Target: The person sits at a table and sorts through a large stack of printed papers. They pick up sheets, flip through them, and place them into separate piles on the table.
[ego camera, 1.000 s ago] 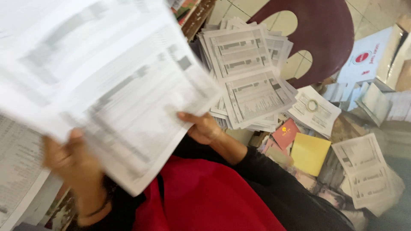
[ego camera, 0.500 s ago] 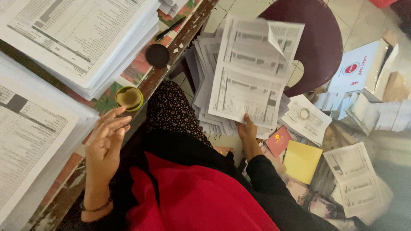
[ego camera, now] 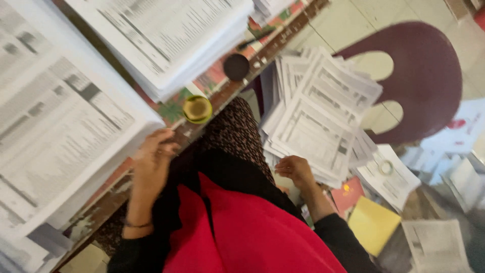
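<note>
Two hands work apart: the right hand [ego camera: 295, 171] grips the near edge of a stack of printed forms [ego camera: 318, 119] piled beside the maroon chair [ego camera: 429, 81] at two o'clock. The left hand [ego camera: 151, 162], fingers loosely curled and holding nothing, rests at the table edge [ego camera: 108, 194] against another paper pile [ego camera: 55, 136]; a small gold lid [ego camera: 197, 108] lies at one o'clock of it.

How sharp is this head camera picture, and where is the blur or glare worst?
Head view: motion blur smears the whole frame, so print on the white paper stack at left cannot be read; the fanned printed sheets by the right hand are soft too; the left hand is blurred at its fingertips; daylight washes out the pale floor tiles at top, and the small round yellow tin shows a glint.
</note>
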